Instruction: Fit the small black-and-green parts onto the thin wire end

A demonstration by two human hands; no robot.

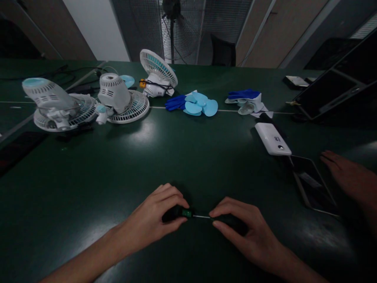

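Note:
Low over the near part of the table, my left hand (160,210) is closed round the black and green handle of a screwdriver (187,213). Its thin metal shaft runs level to the right, across the gap between my hands. At the other end of the shaft, my right hand (243,222) pinches a dark, handle-shaped piece (234,223). The palm partly hides that piece, and I cannot tell whether the shaft enters it or only touches it.
White fan bodies with grilles (116,94) stand at the back left. Blue fan blades (202,104) and gloves (244,100) lie across the middle. On the right are a white power bank (273,138), a phone (313,184) and another person's hand (347,173), near a black case (338,78).

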